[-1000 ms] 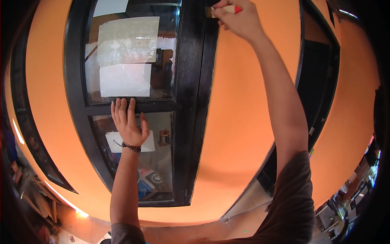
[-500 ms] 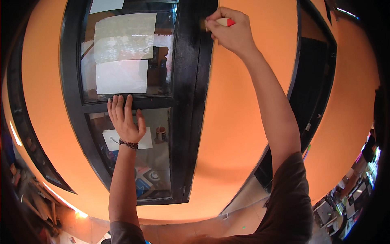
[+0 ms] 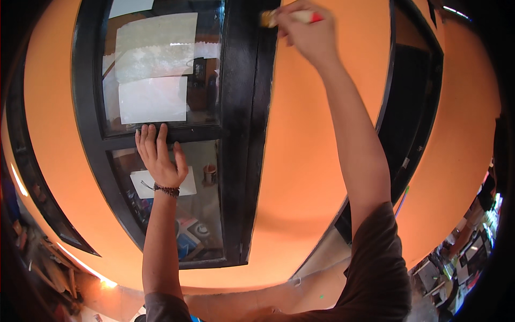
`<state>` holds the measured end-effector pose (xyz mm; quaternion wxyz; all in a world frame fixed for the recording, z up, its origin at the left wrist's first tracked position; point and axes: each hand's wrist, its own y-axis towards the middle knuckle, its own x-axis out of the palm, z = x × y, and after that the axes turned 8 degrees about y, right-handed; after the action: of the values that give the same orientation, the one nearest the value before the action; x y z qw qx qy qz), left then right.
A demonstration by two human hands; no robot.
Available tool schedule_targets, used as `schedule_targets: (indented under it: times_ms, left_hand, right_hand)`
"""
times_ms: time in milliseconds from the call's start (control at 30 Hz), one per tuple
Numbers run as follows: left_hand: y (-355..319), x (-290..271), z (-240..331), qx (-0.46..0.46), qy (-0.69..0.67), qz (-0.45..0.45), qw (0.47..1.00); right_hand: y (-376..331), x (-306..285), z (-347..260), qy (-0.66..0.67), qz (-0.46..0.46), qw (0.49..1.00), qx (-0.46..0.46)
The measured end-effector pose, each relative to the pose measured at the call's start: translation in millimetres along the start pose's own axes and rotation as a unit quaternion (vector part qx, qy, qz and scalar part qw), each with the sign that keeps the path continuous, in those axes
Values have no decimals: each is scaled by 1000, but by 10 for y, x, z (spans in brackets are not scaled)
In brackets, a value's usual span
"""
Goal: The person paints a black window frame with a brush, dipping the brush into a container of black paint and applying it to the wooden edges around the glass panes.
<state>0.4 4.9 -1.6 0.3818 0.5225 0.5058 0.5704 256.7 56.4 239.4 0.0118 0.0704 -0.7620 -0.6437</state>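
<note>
Nearest came the dark, short fabric sleeve [image 3: 378, 263] at the right arm, with both bare forearms reaching up and away from it and its fellow. The left hand [image 3: 162, 163], a thin braided dark bracelet [image 3: 167, 190] at its wrist, held nothing: its fingers lay extended, thumb apart, tips on the black-painted wooden crossbar [image 3: 190, 132]. Whether its palm met the lower clear glass pane [image 3: 206, 225] could not be told.

Farther up, the right hand [image 3: 312, 33] was closed on a flat paintbrush with a pale, red-ended handle [image 3: 304, 17], thumb and fingers pinching it toward the bristle end. The brush lay nearly level before the upper part of the black wooden frame [image 3: 236, 102], its brownish bristles [image 3: 265, 20] pointing left; blur hid whether they touched it.

The brush looked light, its handle probably stiff and its bristles soft enough to bend. The best hold seemed low on the handle, just behind the bristles, since wet paint there might make the grip slippery. The glass was likely the fragile part, so steadying pressure suited the wood better.

Beyond the hands stood the smooth orange wall [image 3: 306, 145], then a dark doorway [image 3: 410, 96] at right.
</note>
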Motion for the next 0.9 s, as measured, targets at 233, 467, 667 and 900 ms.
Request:
schedule_targets:
  times_ms: [233, 467, 667, 900]
  left_hand:
    - [0, 25, -13, -1, 14, 14, 1000]
    - [-29, -24, -78, -2, 24, 0, 1000]
    - [2, -19, -15, -2, 15, -7, 1000]
    - [10, -16, -43, 13, 22, -6, 1000]
  right_hand:
    - [16, -102, -68, 17, -41, 994, 102]
    - [17, -26, -147, -59, -171, 965, 188]
    - [-151, 13, 161, -138, -88, 981, -106]
    - [-125, -110, 122, -187, -126, 944, -241]
